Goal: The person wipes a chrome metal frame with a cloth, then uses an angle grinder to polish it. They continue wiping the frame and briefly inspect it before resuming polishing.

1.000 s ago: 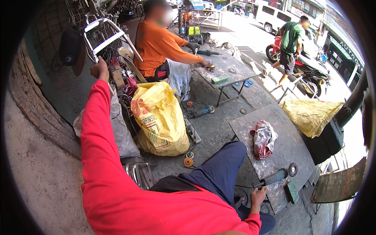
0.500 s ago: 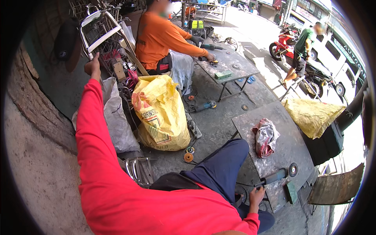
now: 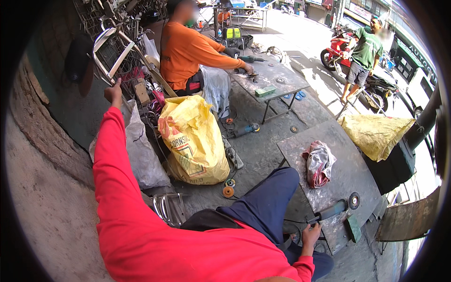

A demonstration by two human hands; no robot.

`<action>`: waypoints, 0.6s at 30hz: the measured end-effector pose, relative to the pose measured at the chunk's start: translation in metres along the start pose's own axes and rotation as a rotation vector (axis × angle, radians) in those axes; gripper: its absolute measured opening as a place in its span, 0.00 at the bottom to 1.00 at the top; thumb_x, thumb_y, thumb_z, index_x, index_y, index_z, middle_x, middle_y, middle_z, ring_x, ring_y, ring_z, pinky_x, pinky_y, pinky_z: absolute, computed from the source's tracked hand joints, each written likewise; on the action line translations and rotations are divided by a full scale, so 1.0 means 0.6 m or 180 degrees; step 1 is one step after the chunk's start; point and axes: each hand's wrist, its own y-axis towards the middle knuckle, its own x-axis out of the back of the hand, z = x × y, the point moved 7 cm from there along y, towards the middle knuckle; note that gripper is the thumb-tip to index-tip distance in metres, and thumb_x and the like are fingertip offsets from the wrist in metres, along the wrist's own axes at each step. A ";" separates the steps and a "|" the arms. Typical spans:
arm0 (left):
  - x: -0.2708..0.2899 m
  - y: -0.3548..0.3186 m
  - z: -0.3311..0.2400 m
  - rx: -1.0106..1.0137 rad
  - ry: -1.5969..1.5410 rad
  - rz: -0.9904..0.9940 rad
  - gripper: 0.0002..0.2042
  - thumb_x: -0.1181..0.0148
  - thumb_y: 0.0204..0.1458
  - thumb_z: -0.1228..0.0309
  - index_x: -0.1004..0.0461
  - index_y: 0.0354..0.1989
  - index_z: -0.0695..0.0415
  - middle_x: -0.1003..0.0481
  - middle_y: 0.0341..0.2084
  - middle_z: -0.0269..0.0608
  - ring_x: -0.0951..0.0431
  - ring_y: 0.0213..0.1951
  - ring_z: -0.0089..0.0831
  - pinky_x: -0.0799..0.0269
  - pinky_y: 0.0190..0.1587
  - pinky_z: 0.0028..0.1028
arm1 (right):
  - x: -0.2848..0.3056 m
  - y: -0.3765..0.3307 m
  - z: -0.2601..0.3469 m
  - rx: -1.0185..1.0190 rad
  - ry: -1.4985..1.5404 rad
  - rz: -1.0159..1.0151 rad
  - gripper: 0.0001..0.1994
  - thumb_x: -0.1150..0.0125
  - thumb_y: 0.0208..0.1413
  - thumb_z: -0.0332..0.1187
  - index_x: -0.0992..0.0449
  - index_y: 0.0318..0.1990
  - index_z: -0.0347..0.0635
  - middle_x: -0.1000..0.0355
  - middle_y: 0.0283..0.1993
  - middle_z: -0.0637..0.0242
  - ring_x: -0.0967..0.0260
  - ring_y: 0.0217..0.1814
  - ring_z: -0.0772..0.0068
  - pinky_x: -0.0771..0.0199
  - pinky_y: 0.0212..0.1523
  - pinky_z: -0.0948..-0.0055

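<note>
My left hand [image 3: 113, 94], arm stretched far forward and left, grips the lower end of a shiny metal tube frame [image 3: 112, 70]. The frame leans against a heap of wire racks [image 3: 129, 56]. Low on the right, my right hand [image 3: 310, 235] has its fingers curled at the table's near edge, close to the back end of an angle grinder [image 3: 332, 210]. Whatever is between those fingers is too small to make out. The grinder lies on the low metal table [image 3: 286, 145] with its disc [image 3: 353, 200] outward. A crumpled red and grey cloth [image 3: 319, 164] is farther up the table.
A yellow sack [image 3: 192, 141] and a whitish sack [image 3: 141, 150] stand left of my knee. Bent metal tubes [image 3: 169, 209] lie beside my hip. A co-worker in orange [image 3: 188, 51] sits at another table [image 3: 291, 84]. Another grinder [image 3: 244, 130] is on the floor.
The metal frame in my left hand has tipped left and down a little. My right hand stays by the grinder. The person in green has turned and stands more upright.
</note>
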 end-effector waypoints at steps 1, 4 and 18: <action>-0.007 0.004 -0.003 -0.0137 0.0190 0.0005 0.36 0.29 0.39 0.42 0.21 0.33 0.73 0.21 0.34 0.64 0.19 0.40 0.54 0.23 0.44 0.43 | 0.004 -0.001 0.000 -0.0008 -0.0012 -0.0048 0.12 0.40 0.51 0.27 0.31 0.40 0.29 0.34 0.43 0.43 0.33 0.46 0.38 0.33 0.46 0.50; -0.024 0.032 0.006 -0.0334 0.0333 -0.0261 0.35 0.32 0.41 0.40 0.20 0.29 0.71 0.21 0.31 0.65 0.19 0.37 0.55 0.23 0.42 0.44 | 0.004 0.000 0.000 -0.0072 -0.0021 0.0030 0.12 0.40 0.51 0.27 0.31 0.40 0.28 0.34 0.44 0.44 0.32 0.46 0.38 0.32 0.46 0.50; -0.145 0.167 0.116 -0.0029 0.0673 0.0626 0.43 0.43 0.40 0.27 0.18 0.28 0.67 0.19 0.26 0.50 0.19 0.32 0.47 0.27 0.38 0.45 | 0.010 -0.010 0.001 -0.0344 0.0012 -0.0023 0.16 0.40 0.51 0.34 0.28 0.42 0.30 0.33 0.47 0.42 0.28 0.45 0.38 0.26 0.46 0.52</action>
